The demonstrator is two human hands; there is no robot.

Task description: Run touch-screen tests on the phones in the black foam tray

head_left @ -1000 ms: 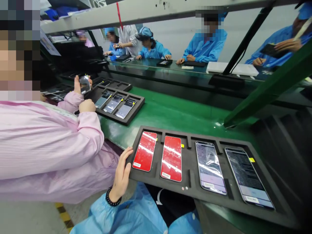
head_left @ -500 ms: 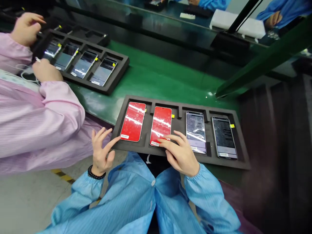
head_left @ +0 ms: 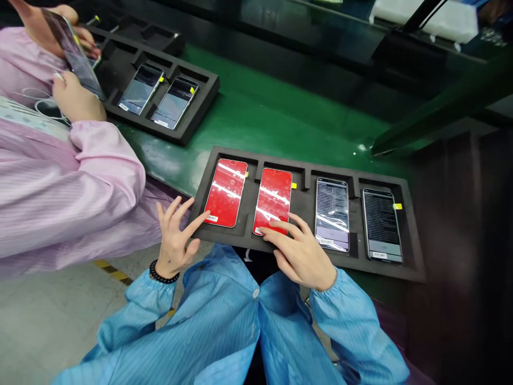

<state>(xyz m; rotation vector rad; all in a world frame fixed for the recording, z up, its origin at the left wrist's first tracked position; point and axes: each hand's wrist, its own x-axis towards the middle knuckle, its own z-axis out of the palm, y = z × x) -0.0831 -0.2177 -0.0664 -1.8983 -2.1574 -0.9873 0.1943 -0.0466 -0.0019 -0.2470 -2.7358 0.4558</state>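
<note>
In front of me lies a dark foam tray (head_left: 244, 235) holding several smartphones in its compartments. The leftmost phone (head_left: 226, 187) has a red screen, and the index fingertip of my left hand (head_left: 176, 235) touches its lower left corner by a white label. My right hand (head_left: 298, 248) rests its fingertips on the lower part of the second red-screen phone (head_left: 274, 195), fingers spread. To the right, a third phone (head_left: 332, 208) and a fourth phone (head_left: 380, 222) show dark screens with lines of text. Both hands are open and hold nothing.
On the left, a co-worker in a pink sleeve (head_left: 112, 155) holds a phone (head_left: 74, 53) above another foam tray (head_left: 200, 112). Green tabletop (head_left: 280, 117) spreads behind my tray. A green post (head_left: 433, 117) rises at the right, and a white object (head_left: 428, 18) stands at the back.
The co-worker has lifted a phone out of the other tray. My fingers stay on the two red-screen phones; the whole view has shifted slightly.
</note>
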